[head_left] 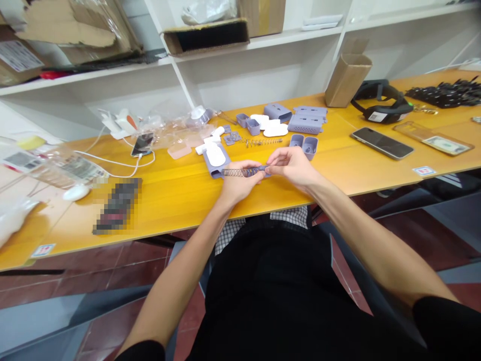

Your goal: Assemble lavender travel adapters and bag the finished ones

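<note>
My left hand [240, 180] and my right hand [291, 165] meet above the near edge of the yellow table [180, 200]. Both are closed on a long coiled metal spring [244, 172] held level between them. The left fingers wrap its middle and the right fingertips pinch its right end. Just behind the hands lies a lilac plastic part with a white oval insert [215, 156]. Two small lilac cups [305, 144] stand right behind my right hand. Another thin spring [261, 142] lies flat further back.
Several lilac housings [306, 120] and white lids [271, 128] lie at the back centre. A phone [382, 143], a headset [381, 103] and a cardboard box [347, 77] are to the right. Left hold a white mouse [76, 192], cables, a charging phone [142, 144] and plastic bags.
</note>
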Available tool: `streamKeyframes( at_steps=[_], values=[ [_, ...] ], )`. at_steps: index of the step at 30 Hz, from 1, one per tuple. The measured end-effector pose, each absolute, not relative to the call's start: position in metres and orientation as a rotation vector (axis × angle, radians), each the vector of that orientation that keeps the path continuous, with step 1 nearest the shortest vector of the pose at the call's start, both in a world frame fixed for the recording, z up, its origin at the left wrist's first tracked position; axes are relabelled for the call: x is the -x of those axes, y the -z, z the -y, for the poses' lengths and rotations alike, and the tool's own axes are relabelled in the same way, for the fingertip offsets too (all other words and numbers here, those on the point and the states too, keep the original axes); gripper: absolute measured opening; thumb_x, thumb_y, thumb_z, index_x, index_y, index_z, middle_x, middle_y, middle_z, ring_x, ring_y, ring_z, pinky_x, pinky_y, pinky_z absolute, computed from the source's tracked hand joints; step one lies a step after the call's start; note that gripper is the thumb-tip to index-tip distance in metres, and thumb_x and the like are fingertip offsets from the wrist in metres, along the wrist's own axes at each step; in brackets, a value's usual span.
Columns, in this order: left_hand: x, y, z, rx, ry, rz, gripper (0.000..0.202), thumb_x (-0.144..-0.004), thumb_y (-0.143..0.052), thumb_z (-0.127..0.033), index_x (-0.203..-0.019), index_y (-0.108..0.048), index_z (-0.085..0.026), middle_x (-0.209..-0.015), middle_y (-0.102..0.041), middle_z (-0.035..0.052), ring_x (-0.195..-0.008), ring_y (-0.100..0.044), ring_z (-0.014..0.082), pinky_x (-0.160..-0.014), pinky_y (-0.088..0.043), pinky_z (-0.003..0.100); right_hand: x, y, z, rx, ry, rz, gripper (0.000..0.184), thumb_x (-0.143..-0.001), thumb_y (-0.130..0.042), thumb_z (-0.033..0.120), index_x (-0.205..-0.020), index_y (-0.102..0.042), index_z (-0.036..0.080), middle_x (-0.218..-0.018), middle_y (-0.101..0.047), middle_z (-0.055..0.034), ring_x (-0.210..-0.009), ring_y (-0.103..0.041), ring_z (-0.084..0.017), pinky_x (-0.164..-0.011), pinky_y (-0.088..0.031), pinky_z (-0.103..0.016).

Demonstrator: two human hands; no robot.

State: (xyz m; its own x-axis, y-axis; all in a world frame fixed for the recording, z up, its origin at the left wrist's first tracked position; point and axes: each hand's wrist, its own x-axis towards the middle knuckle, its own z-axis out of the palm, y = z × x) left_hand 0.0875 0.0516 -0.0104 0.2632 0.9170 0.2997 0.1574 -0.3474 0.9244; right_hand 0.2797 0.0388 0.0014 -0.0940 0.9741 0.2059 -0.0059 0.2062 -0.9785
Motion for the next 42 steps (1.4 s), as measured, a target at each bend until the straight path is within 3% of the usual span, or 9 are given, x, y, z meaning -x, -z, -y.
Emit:
streamKeyframes(
  at_steps=[14, 33, 42],
  values=[
    [-0.0899, 0.0041, -0.0495, -1.412, -1.088, -0.946, 0.029, -0.076, -0.094, -0.029, -0.095, -0.079, -0.013, -0.080, -0.079, 0.0077, -0.065, -0.076, 0.0178, -0.067, -0.071, 0.036, -0.2865, -0.0014, -0.0427, 0.992, -1.245, 1.294, 0.032, -0.061, -0.097, 0.028, -0.080, -0.072, 0.021, -0.072, -0.076, -0.0025, -0.070, -0.073, -0.021, -0.077, -0.065, -0.045],
    [-0.0928, 0.0051, -0.0481, -1.586, -1.240, -1.015, 0.017, -0.080, -0.087, -0.028, -0.090, -0.078, -0.017, -0.091, -0.079, 0.0061, -0.067, -0.074, 0.0148, -0.067, -0.067, 0.029, -0.2831, -0.0037, -0.0440, 1.039, -1.208, 1.273, 0.030, -0.062, -0.095, 0.024, -0.083, -0.074, 0.022, -0.071, -0.075, -0.0024, -0.071, -0.073, -0.022, -0.082, -0.066, -0.047],
    [-0.0951, 0.0040, -0.0491, -1.470, -1.222, -1.083, 0.017, -0.073, -0.088, -0.022, -0.084, -0.076, -0.016, -0.085, -0.077, 0.0053, -0.066, -0.073, 0.0148, -0.063, -0.067, 0.029, -0.2784, -0.0042, -0.0412, 1.055, -1.166, 1.334, 0.026, -0.063, -0.092, 0.023, -0.083, -0.075, 0.022, -0.070, -0.076, -0.0032, -0.070, -0.073, -0.023, -0.080, -0.064, -0.046]
  ],
)
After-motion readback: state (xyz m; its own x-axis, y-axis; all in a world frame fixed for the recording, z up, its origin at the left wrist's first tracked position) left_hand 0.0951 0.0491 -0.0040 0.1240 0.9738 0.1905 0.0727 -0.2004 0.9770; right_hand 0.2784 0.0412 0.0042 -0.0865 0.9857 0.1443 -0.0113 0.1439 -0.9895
